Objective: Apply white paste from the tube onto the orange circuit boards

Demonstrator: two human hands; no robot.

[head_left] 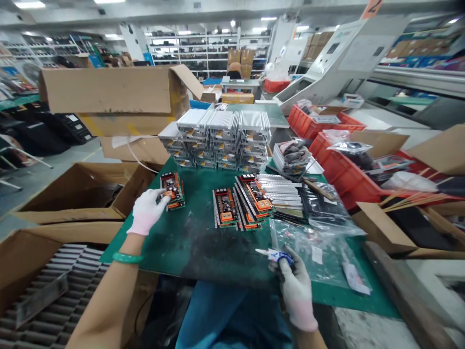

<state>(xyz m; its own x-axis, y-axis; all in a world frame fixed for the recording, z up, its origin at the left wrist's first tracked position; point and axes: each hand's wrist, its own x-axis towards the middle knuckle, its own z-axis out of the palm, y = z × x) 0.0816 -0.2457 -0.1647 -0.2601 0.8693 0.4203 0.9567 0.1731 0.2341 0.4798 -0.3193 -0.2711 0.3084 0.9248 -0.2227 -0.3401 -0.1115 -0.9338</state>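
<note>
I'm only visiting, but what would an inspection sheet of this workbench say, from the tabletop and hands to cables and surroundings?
Surface: green tabletop, darkened patch near the front edge.
Job's things: left circuit boards; middle circuit boards, overlapping; blue-and-white tube.
Clutter: clear plastic bags and metal strips on the right.
Hands: both gloved; left hand touches the left circuit boards, grip unclear; right hand holds the tube, nozzle pointing left.
Cables: thin white cord beyond the table's left side.
Surroundings: stacked finned metal units at the back; red crates to the right; shelving beyond.
</note>
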